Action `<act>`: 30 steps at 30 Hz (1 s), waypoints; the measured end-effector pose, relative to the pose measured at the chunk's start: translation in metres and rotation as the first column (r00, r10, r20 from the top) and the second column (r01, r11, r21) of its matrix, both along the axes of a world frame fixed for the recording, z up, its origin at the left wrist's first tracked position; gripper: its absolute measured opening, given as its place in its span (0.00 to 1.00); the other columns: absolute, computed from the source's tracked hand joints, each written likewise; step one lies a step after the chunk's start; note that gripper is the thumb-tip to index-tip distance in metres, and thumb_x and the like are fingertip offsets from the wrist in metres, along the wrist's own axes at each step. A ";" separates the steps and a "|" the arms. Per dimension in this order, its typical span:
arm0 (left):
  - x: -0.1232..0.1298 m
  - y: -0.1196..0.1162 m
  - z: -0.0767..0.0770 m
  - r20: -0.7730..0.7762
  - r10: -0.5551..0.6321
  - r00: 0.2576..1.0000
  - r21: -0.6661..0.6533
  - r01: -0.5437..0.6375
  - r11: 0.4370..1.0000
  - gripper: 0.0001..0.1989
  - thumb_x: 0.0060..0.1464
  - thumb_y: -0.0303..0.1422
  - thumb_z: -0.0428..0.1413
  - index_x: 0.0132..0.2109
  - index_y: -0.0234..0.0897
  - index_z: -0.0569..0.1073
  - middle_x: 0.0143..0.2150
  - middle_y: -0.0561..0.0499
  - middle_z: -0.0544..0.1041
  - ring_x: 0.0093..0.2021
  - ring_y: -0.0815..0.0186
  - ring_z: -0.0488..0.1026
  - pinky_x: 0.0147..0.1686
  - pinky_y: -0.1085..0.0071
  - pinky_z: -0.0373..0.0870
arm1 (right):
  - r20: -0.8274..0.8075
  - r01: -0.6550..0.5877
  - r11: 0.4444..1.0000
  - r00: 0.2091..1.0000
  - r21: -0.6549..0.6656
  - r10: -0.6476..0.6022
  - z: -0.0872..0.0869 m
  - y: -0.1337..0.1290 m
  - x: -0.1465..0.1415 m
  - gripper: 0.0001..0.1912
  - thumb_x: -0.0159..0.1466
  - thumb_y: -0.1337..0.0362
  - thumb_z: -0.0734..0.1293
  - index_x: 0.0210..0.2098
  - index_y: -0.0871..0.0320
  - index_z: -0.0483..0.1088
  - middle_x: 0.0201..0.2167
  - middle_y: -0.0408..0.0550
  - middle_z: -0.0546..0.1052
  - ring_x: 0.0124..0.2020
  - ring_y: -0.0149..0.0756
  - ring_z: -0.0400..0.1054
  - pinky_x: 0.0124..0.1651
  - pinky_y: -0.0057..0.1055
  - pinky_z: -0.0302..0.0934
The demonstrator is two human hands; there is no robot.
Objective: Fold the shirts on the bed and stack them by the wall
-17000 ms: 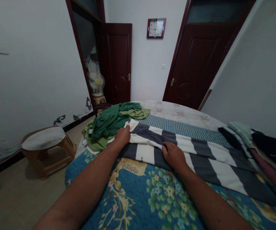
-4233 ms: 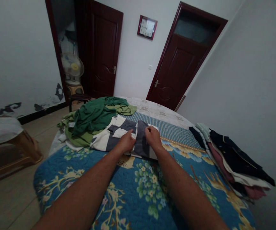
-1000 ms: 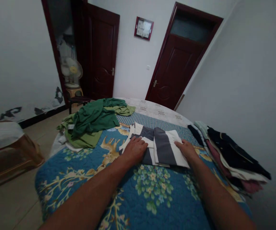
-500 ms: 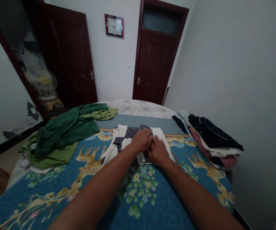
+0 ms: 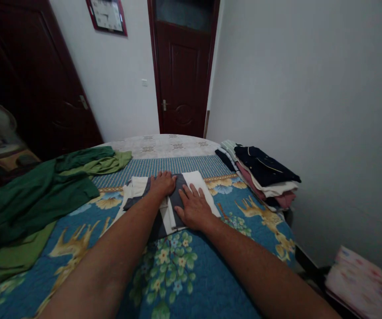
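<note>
On bed centre: both hands, left hand [image 5: 163,183] and right hand [image 5: 194,207], flat and open, press striped folded garment [image 5: 174,199]; next, carry it toward stack [image 5: 264,175] at 2 o'clock.

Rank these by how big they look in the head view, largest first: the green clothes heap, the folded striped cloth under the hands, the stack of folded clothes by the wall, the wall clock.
1. Green clothes heap, though nearness may inflate it.
2. and 3. Striped cloth and stack of folded clothes look about alike; the hands hide part of the cloth.
4. Wall clock, far away and cut off by the frame.
</note>
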State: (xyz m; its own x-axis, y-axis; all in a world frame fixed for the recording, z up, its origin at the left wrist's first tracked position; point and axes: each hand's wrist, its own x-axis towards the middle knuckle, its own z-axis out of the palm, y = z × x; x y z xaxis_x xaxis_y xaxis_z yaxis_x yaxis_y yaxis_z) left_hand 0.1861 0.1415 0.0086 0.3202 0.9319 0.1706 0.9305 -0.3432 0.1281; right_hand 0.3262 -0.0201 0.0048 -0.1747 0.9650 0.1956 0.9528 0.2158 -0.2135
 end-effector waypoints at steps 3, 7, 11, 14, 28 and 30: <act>0.003 -0.003 0.005 -0.002 0.073 0.997 0.027 -0.073 0.997 0.29 0.75 0.42 0.39 0.68 0.31 0.73 0.73 0.29 0.71 0.76 0.35 0.60 0.70 0.28 0.54 | -0.009 -0.005 1.000 1.000 -0.005 0.005 0.002 -0.001 0.000 0.40 0.77 0.43 0.58 0.80 0.61 0.56 0.82 0.56 0.49 0.83 0.58 0.36 0.81 0.61 0.32; -0.003 -0.017 0.015 -0.002 0.063 0.998 0.130 -0.062 0.990 0.28 0.73 0.31 0.42 0.74 0.34 0.68 0.76 0.33 0.68 0.78 0.40 0.58 0.74 0.32 0.52 | -0.041 -0.015 1.000 0.999 -0.015 0.014 0.004 -0.001 0.001 0.40 0.77 0.44 0.58 0.80 0.61 0.56 0.82 0.56 0.49 0.83 0.58 0.36 0.81 0.61 0.31; -0.023 -0.048 0.016 -0.056 -0.149 0.987 0.182 0.156 0.971 0.28 0.71 0.25 0.44 0.74 0.36 0.69 0.74 0.37 0.72 0.77 0.47 0.63 0.75 0.43 0.57 | -0.089 -0.020 1.000 0.996 -0.013 0.018 0.002 -0.001 0.001 0.40 0.77 0.44 0.58 0.80 0.61 0.57 0.82 0.57 0.49 0.83 0.58 0.35 0.81 0.62 0.30; -0.038 -0.079 0.005 -0.097 -0.280 0.955 0.146 0.292 0.945 0.27 0.71 0.26 0.46 0.73 0.35 0.69 0.73 0.37 0.73 0.74 0.50 0.68 0.74 0.47 0.62 | -0.101 -0.029 1.000 0.994 0.005 0.029 -0.001 -0.001 0.001 0.39 0.77 0.45 0.59 0.79 0.60 0.57 0.82 0.57 0.50 0.83 0.57 0.35 0.81 0.62 0.29; -0.097 -0.177 0.016 0.052 -0.446 0.893 0.076 0.442 0.894 0.12 0.71 0.33 0.53 0.47 0.46 0.83 0.57 0.47 0.85 0.71 0.49 0.71 0.76 0.37 0.53 | -0.165 0.341 0.938 0.930 0.057 -0.328 0.006 0.025 0.082 0.25 0.74 0.59 0.62 0.62 0.67 0.77 0.58 0.67 0.81 0.61 0.52 0.74 0.67 0.42 0.62; -0.112 -0.174 0.016 0.131 -0.437 0.890 0.185 0.411 0.893 0.12 0.71 0.33 0.53 0.44 0.44 0.82 0.52 0.46 0.86 0.68 0.51 0.74 0.75 0.41 0.56 | -0.244 0.341 0.940 0.912 -0.001 -0.331 0.006 0.029 0.091 0.24 0.74 0.57 0.61 0.57 0.64 0.81 0.52 0.63 0.84 0.55 0.50 0.78 0.60 0.39 0.66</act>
